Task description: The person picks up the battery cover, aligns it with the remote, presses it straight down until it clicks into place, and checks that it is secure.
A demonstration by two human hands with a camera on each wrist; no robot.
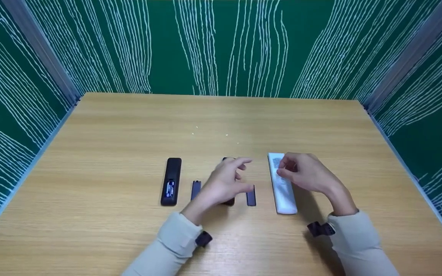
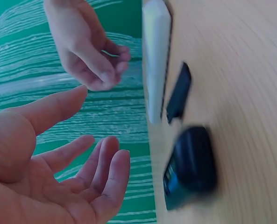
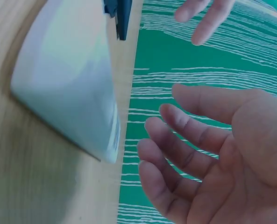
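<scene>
My left hand (image 1: 225,181) hovers above a black remote control (image 1: 229,202) and hides most of it. In the left wrist view its fingers are spread and relaxed, with nothing between them. Over the upper part of a white remote control (image 1: 286,201) is my right hand (image 1: 308,172). The right wrist view shows its fingers (image 3: 166,147) loosely bent, apart from the thumb and holding nothing. Between the covered black remote and the white one lies a small dark cover (image 1: 251,197). A similar dark piece (image 1: 196,188) lies left of my left hand, partly hidden by it.
Another black remote control (image 1: 171,174) lies at the left of the row, with a shiny patch near its lower end. Small white specks (image 1: 226,135) dot the wooden table (image 1: 121,126) farther back. Green walls (image 1: 167,46) with white lines enclose the table's back and sides.
</scene>
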